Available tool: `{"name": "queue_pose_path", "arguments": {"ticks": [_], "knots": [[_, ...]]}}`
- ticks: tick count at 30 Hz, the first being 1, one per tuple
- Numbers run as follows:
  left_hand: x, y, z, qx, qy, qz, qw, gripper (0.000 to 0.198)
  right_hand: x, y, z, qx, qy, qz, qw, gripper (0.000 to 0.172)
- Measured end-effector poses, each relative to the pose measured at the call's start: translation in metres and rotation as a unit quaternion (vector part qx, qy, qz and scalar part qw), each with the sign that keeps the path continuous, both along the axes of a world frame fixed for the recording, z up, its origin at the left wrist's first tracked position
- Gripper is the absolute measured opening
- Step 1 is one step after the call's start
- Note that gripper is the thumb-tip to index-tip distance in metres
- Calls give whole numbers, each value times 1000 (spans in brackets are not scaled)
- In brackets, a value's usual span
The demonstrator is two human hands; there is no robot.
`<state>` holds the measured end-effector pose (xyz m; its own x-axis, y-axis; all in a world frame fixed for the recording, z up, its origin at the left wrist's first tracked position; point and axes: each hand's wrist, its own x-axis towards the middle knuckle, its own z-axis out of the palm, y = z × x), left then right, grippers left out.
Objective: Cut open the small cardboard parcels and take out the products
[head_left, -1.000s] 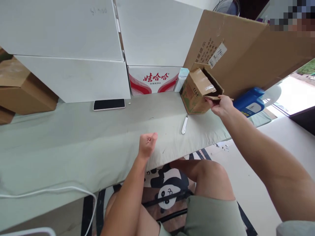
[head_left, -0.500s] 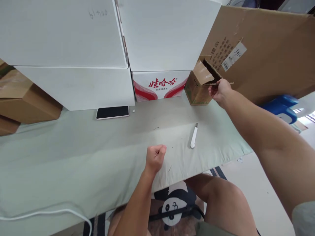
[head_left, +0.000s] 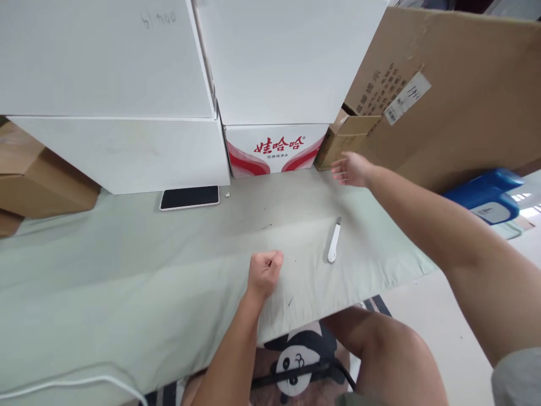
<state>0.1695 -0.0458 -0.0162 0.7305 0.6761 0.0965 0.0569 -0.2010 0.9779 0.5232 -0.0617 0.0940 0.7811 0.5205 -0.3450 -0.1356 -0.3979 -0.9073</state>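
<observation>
My left hand (head_left: pixel 264 274) is closed in a fist over the green cloth near the table's front edge. Whatever is inside it, if anything, is hidden. My right hand (head_left: pixel 353 168) is open, its fingers stretched out and slightly parted, holding nothing. It is just in front of a small cardboard box (head_left: pixel 343 144) with a raised flap, beside the white and red carton (head_left: pixel 276 149). Between the hands and toward the right lies a white utility knife (head_left: pixel 333 243), its tip pointing away from me.
Large white boxes (head_left: pixel 287 62) are stacked along the back. A phone (head_left: pixel 190 197) lies in front of them. Brown cartons (head_left: pixel 51 175) stand at the left, a big cardboard panel (head_left: pixel 460 96) at the right. Nearby is a blue bottle (head_left: pixel 486 194). A white cable (head_left: pixel 80 380) crosses the front left.
My right hand has let go of the small cardboard box's flap and drawn back left and down, its fingers opening. The box sits farther back against the panel. My left fist stays put.
</observation>
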Motion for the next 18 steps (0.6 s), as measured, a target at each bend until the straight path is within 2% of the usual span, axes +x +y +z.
{"name": "queue_pose_path", "arguments": {"ticks": [5,6,9,13,18], "knots": [[-11,-6,7,-8,-26,22,999,48,-73,-14,-5,-94,-28,121,988,3],[-16,-8,9,-12,-32,31,999,48,-89,-13,-4,-103,-48,148,982,2],[-35,-8,14,-28,-51,59,997,50,-136,6,-2,-116,-127,227,959,16],[-65,-1,18,-59,-81,89,991,52,-211,66,-9,-105,-248,333,904,21],[-101,12,19,-91,-122,121,981,57,-339,167,-23,-62,-386,460,797,30]]}}
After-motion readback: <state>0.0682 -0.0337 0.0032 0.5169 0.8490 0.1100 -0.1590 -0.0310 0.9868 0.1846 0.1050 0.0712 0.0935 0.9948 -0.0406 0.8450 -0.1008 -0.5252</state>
